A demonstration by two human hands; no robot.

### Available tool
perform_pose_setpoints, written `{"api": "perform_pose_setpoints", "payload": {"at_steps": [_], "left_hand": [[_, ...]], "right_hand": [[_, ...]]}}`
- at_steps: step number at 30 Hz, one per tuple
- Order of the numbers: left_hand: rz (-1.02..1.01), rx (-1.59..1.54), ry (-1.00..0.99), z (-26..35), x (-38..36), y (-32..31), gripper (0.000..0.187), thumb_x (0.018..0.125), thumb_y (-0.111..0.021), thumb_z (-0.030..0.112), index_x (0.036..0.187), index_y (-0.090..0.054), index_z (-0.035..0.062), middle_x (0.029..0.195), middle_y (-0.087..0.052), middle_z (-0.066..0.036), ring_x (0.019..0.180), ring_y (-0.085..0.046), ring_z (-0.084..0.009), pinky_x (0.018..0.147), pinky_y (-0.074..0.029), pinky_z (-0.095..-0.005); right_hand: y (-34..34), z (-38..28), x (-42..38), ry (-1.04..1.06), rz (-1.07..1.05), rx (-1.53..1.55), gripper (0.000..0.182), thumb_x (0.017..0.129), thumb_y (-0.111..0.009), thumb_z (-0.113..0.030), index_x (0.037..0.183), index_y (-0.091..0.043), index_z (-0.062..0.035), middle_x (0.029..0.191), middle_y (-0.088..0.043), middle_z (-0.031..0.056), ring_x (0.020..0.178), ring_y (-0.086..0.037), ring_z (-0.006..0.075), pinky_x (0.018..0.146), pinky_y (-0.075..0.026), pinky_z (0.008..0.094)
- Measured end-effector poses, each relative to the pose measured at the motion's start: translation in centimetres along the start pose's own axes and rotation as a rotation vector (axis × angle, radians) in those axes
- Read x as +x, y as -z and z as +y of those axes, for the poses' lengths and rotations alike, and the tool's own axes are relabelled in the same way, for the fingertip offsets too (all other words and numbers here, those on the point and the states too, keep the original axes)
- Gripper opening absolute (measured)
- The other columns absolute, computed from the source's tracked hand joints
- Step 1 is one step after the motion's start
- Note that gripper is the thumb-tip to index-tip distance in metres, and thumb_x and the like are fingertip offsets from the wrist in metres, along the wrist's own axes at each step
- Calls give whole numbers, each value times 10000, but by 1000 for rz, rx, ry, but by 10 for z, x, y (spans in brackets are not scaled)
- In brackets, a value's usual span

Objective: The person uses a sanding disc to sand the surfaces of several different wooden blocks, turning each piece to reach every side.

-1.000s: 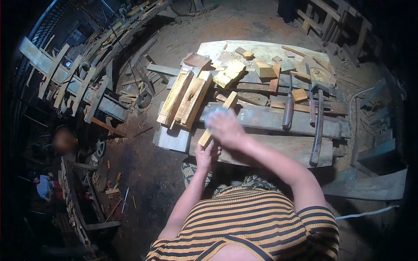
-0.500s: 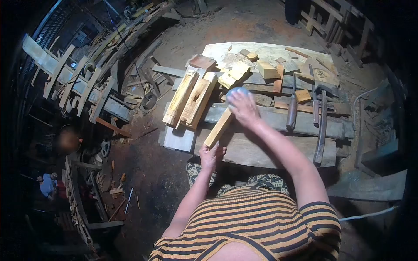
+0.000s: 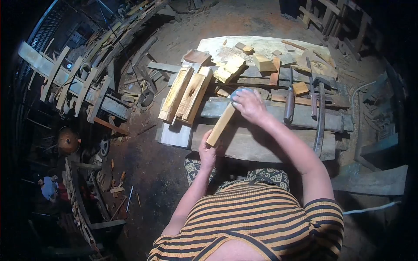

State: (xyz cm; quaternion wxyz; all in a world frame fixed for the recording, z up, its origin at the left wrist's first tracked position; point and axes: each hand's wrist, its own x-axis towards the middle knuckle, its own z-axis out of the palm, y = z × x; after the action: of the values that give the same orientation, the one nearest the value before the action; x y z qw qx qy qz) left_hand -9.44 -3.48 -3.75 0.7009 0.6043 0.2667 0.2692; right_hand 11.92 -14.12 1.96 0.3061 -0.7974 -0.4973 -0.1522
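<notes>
A squared wooden bar (image 3: 221,125) slants over the front of the workbench (image 3: 261,141). Its near end is in my left hand (image 3: 207,150), with the fingers wrapped round it. My right hand (image 3: 250,106) is closed on a bluish round object (image 3: 240,92) at the bar's far end; what the object is cannot be made out. Left of the bar lie two grooved wooden blocks (image 3: 176,95) (image 3: 194,98), side by side. A yellow wood chunk (image 3: 230,69) lies beyond my right hand.
Chisel-like tools (image 3: 289,104) and a hammer-like tool (image 3: 321,115) lie on the right of the bench. Small offcuts (image 3: 264,64) are at its back. A rack with curved wood pieces (image 3: 65,80) stands at left. Another person (image 3: 48,188) is at far left.
My right hand, blurred before, now shows sharply and sits slightly to the right and lower. The whole view has shifted a little.
</notes>
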Motion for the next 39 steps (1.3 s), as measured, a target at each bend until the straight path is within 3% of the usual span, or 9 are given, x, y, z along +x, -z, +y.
{"api": "perform_pose_setpoints", "payload": {"at_steps": [6,10,15,18,20,24,29,34,39], "left_hand": [[-86,33,-118,-12,1,5,861,717,-558,-131,1441,-158,105,1307,-432,-125,1188,-467,-228,969,-413,-332],[-211,-65,31,12,-6,11,918,701,-601,-90,1454,-122,127,1322,-428,-152,1179,-478,-235,947,-432,-347],[-290,-85,62,17,-9,6,1141,607,-817,64,1452,-55,143,1286,-455,-160,1112,-526,-211,872,-482,-317],[-146,-15,21,5,-9,4,939,630,-810,65,1367,-228,89,1204,-486,-109,1082,-533,-194,905,-469,-321],[-152,-65,17,2,-8,0,820,664,-780,46,1315,-281,38,1229,-463,-112,1132,-499,-201,966,-420,-344],[-118,-48,55,2,-8,-1,787,679,-770,50,1303,-291,33,1216,-474,-114,1131,-501,-208,975,-409,-348],[-97,-21,-24,-5,-5,1,772,679,-777,79,1287,-304,32,1200,-484,-112,1118,-507,-208,970,-411,-349],[-111,-31,9,-2,-7,3,774,670,-790,131,1272,-313,39,1183,-491,-111,1084,-522,-197,933,-441,-343],[-112,-3,34,9,-11,-5,759,685,-772,101,1276,-302,29,1187,-491,-123,1085,-528,-204,918,-446,-338]], "right_hand": [[11,0,-27,-216,-337,69,268,864,-510,-258,998,-639,-65,1078,-598,126,1103,-507,269,957,-348,462],[-15,-9,-56,-138,68,68,274,875,-499,-207,1059,-593,-28,1170,-562,176,1125,-498,348,978,-357,449],[-5,-89,-70,278,-117,279,307,792,-587,-220,1026,-573,-22,1031,-560,161,1111,-500,306,977,-353,453],[-34,-83,-66,404,14,295,228,822,-533,-272,977,-600,-120,1067,-545,70,1101,-480,237,982,-326,435],[-32,-52,-30,177,-518,101,264,852,-510,-292,1039,-591,-123,1118,-541,62,1145,-453,245,1009,-301,441],[-55,16,-3,-12,318,-173,195,815,-519,-249,917,-621,-117,996,-595,77,998,-529,268,909,-367,457],[-46,-63,-39,119,-196,192,202,819,-526,-245,938,-631,-120,1009,-601,92,1002,-541,270,915,-374,451],[-42,-72,-47,390,-69,371,240,830,-518,-278,953,-624,-101,1076,-582,96,1099,-518,278,963,-369,444],[-54,22,-10,-124,-85,-12,297,868,-468,-271,1082,-603,-115,1236,-528,81,1207,-433,243,978,-318,494]]}}
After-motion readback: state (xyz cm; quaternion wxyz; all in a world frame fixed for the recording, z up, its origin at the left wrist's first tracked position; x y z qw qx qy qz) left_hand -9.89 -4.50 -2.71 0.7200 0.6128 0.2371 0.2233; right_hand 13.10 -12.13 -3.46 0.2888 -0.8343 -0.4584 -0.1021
